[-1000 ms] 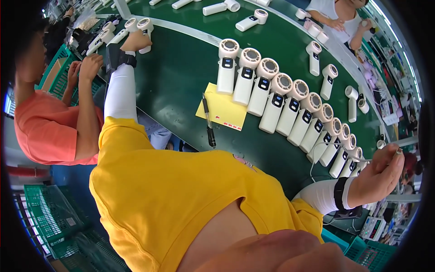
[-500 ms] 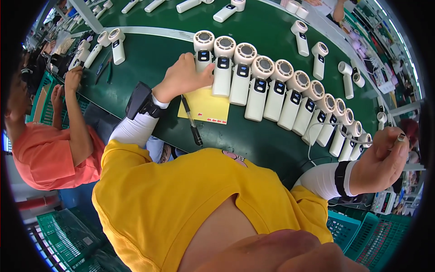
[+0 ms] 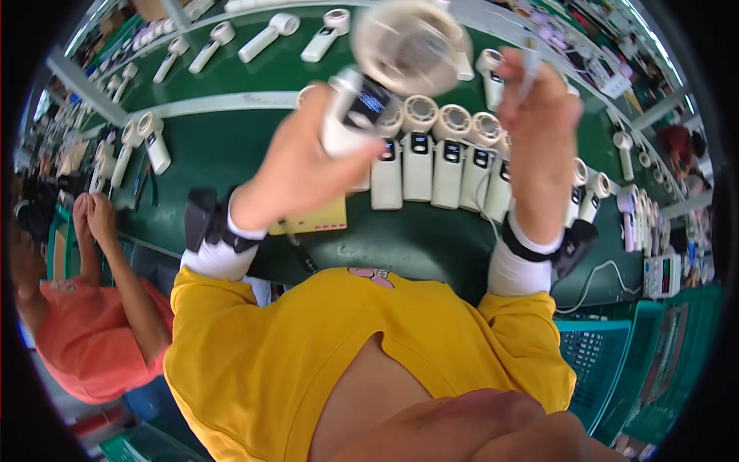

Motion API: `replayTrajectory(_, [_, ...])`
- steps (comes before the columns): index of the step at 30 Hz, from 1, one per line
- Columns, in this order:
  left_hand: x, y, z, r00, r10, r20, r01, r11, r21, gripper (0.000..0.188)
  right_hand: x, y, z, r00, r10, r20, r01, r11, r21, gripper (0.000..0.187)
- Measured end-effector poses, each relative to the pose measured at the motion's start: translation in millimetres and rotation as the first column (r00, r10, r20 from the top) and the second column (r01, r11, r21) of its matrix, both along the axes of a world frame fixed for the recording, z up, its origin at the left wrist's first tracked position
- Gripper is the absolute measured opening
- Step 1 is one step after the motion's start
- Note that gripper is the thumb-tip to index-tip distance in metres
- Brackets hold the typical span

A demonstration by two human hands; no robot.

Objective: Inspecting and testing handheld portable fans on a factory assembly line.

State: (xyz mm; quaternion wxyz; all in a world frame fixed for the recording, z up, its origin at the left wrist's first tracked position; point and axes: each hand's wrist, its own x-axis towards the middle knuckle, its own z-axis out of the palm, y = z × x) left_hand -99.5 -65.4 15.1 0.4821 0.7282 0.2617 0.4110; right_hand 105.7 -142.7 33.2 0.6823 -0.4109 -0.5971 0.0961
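My left hand [image 3: 296, 162] is wrapped round a white handheld fan [image 3: 376, 88], raised toward me with its dark display lit and its round head tilted to the right. Blur smears the fan's head. My right hand [image 3: 543, 123], also lifted, pinches a cable plug [image 3: 530, 69] to the right of that fan, the two being apart. From this hand hangs a thin pale cable [image 3: 483, 192]. Below both hands stretches a row of white fans [image 3: 418, 169], partly hidden by my right forearm. Under my left wrist lies a yellow sheet [image 3: 323, 217] with a dark pen [image 3: 299, 248].
More fans [image 3: 269, 37] lie across the green table [image 3: 208, 142]. A co-worker in an orange top [image 3: 100, 339] sits at the left, near pliers [image 3: 146, 185]. At the right are a small metered device [image 3: 662, 276], lilac fans [image 3: 631, 219] and teal baskets [image 3: 593, 369].
My left hand has taken a fan from the left end of the row and lifted it. My right hand has swung in from the far right, bringing the cable plug near the fan.
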Motion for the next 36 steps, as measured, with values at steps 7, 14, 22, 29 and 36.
replayTrajectory(7, [27, -25, -7, 0.983, -0.14, -0.118, 0.172, 0.925, 0.338, 0.04, -13, -9, 11, 0.983, 0.114, -0.143, -0.105, 0.992, 0.07, 0.044])
replayTrajectory(14, [37, 4, -7, 0.916, -0.355, -0.188, 0.354, 0.491, 0.796, 0.052, -21, -5, 3, 0.656, 0.222, -0.721, -0.501, 0.843, -0.197, 0.037])
replayTrajectory(22, [25, -12, 5, 0.684, -0.702, 0.198, 0.674, 0.505, -0.54, 0.074, -22, -15, 1, 0.89, -0.359, 0.282, 0.287, 0.92, 0.266, 0.039])
replayTrajectory(29, [-52, -32, 32, 0.637, -0.694, 0.336, 0.58, 0.718, 0.384, 0.055, -23, -13, 3, 0.957, -0.086, 0.276, 0.09, 0.996, 0.0, 0.026])
replayTrajectory(36, [-54, -51, 56, 0.616, -0.306, 0.725, 0.206, 0.952, 0.227, 0.042, -29, -16, 2, 0.921, -0.127, 0.368, 0.137, 0.991, 0.0, 0.019])
